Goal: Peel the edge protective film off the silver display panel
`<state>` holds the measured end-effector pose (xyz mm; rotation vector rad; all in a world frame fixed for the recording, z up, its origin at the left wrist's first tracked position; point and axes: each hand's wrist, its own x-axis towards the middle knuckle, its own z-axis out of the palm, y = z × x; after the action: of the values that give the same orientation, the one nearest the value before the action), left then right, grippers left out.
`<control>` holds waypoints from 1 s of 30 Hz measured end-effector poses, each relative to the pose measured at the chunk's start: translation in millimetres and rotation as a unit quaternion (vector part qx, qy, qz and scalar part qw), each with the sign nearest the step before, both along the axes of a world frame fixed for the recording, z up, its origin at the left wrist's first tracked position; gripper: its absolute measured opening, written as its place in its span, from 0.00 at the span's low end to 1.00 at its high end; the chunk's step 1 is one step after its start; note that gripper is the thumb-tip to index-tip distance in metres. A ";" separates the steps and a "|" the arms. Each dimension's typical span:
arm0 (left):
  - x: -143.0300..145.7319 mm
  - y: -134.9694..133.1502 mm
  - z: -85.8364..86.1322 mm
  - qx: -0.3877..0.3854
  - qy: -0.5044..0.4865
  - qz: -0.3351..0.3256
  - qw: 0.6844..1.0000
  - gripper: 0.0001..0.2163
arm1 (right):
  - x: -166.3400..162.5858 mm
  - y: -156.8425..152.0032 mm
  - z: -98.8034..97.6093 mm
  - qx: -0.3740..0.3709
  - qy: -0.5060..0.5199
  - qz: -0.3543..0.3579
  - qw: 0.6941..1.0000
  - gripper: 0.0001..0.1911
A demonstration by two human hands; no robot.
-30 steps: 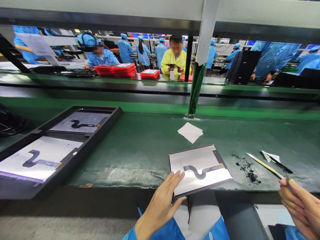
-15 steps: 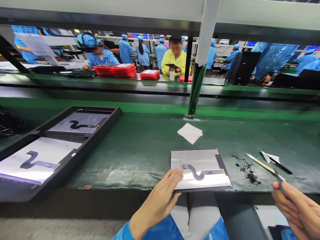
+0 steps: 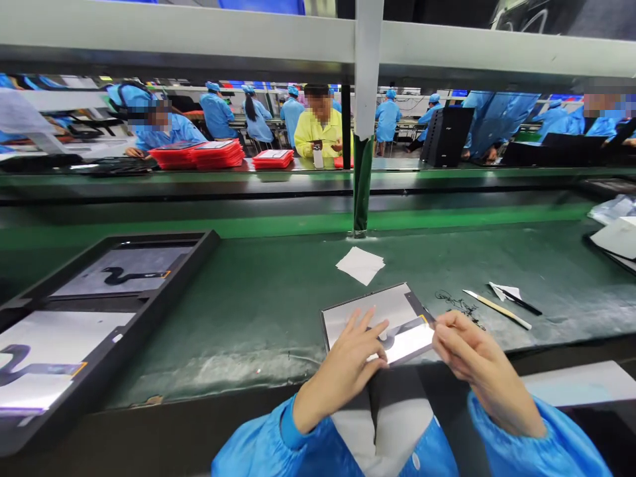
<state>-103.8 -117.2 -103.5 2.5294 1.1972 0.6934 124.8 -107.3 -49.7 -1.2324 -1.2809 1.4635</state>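
Left hand [image 3: 348,363] lies flat and spread on the silvery panel [image 3: 382,303] at the near edge of the green table [image 3: 258,298]; right hand [image 3: 472,364] pinches its fingertips at the panel's right edge, and whether they grip anything cannot be told. Black scraps [image 3: 460,306] and a thin stick [image 3: 497,309] lie just right of it.

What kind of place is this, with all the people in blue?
Probably an electronics factory line: a long green work belt, a black tray of flat silver panels, and rows of workers in blue coats and caps.
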 end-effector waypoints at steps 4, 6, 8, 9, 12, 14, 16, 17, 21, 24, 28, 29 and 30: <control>-12.7 -8.1 4.2 0.048 0.015 0.009 0.999 0.08 | -18.4 -12.3 -44.0 0.051 -0.078 -0.009 0.996 0.25; -15.1 -9.8 6.0 0.057 0.015 -0.002 0.998 0.08 | -27.3 -25.8 -67.0 0.057 -0.128 0.030 0.990 0.25; -12.6 -7.1 5.2 0.051 0.013 -0.013 0.999 0.08 | -34.9 -38.7 -83.9 0.064 -0.148 0.050 0.986 0.23; -10.0 -4.2 3.2 0.046 0.011 -0.015 0.999 0.08 | -38.0 -43.7 -89.7 0.070 -0.153 0.055 0.984 0.22; -1.7 6.3 -8.1 0.038 -0.001 -0.001 0.999 0.09 | -44.2 -50.7 -99.2 0.072 -0.138 0.079 0.985 0.21; 0.2 9.6 -17.5 0.049 0.007 0.027 0.998 0.08 | -47.0 -50.4 -104.2 0.053 -0.095 0.080 0.991 0.22; -2.6 5.4 -26.2 0.065 0.031 0.062 0.995 0.08 | -49.7 -49.1 -111.5 0.015 -0.034 0.061 0.997 0.24; -5.3 0.3 -30.0 0.077 0.041 0.080 0.993 0.09 | -51.3 -48.7 -116.3 -0.010 -0.004 0.051 0.999 0.25; -13.2 -29.2 -38.6 0.140 0.056 0.114 0.982 0.11 | -57.3 -50.5 -136.7 -0.082 0.061 0.036 0.994 0.31; -6.9 -36.9 -32.4 0.153 0.079 0.066 0.983 0.11 | -58.7 -53.9 -142.0 -0.049 0.036 0.019 0.998 0.32; 5.4 -12.4 -17.7 0.119 0.082 0.003 0.989 0.08 | -55.9 -55.1 -131.3 0.018 -0.027 0.023 0.999 0.31; 5.7 -5.3 -16.6 0.103 0.076 0.006 0.992 0.08 | -55.3 -54.8 -128.0 0.022 -0.034 0.024 0.999 0.31; 4.4 -0.1 -17.2 0.091 0.069 0.015 0.993 0.08 | -55.1 -54.4 -125.6 0.023 -0.034 0.023 0.999 0.31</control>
<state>-99.4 -117.3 -120.7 2.7559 1.2720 0.6722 69.7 -161.7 -175.3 -1.2396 -1.3885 1.4275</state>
